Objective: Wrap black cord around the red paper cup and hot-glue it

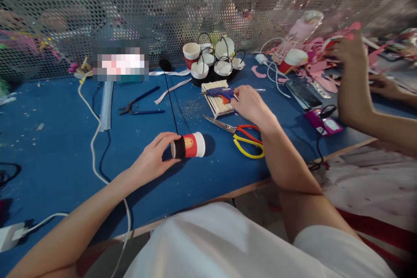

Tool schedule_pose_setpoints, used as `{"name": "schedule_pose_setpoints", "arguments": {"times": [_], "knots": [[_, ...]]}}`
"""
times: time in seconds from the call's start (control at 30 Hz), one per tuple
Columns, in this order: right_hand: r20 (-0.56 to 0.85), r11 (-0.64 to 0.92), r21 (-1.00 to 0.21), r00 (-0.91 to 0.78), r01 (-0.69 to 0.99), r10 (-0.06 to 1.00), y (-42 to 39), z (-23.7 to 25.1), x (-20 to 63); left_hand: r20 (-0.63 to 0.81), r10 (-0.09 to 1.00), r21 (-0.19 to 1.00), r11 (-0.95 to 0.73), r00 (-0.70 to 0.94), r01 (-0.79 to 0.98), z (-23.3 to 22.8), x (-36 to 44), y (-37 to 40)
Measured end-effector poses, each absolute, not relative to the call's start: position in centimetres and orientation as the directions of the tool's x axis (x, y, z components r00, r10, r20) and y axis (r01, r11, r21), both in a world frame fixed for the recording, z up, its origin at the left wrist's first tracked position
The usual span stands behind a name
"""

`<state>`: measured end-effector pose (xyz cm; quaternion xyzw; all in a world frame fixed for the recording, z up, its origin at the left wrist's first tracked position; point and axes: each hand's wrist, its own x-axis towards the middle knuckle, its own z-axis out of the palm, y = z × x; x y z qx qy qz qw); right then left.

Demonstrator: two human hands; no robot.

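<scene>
My left hand grips the left end of a paper cup that lies on its side. The cup is red and white with a gold emblem, and a black band wraps its left part. From beside the band a thin black cord runs up to a dark round piece. My right hand is closed around the handle of a blue glue gun, which rests over a small pale slatted stand. Scissors with red and yellow handles lie just below my right hand.
Several cups with black cord handles stand at the back by the mesh screen. Pliers and a white cable lie left. A phone, pink scraps and another person's arm are on the right.
</scene>
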<state>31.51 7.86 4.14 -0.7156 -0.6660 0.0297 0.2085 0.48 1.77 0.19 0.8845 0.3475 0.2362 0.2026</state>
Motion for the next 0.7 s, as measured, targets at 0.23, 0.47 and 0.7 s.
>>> {"name": "schedule_pose_setpoints", "arguments": {"times": [0.23,0.47,0.7], "knots": [[0.187,-0.074,-0.348,0.146,0.934,0.971,8.5,1.4,31.8,0.253,0.738,0.622,-0.619,0.625,0.480,-0.5,0.3,2.0],[0.242,-0.126,-0.510,0.283,0.851,0.928,8.4,1.4,32.0,0.223,0.750,0.712,-0.561,0.623,0.422,0.0,0.3,1.9],[0.140,0.068,-0.811,0.080,0.582,0.987,5.7,3.9,30.3,0.330,0.754,0.652,-0.618,0.569,0.440,0.2,0.0,2.4]]}}
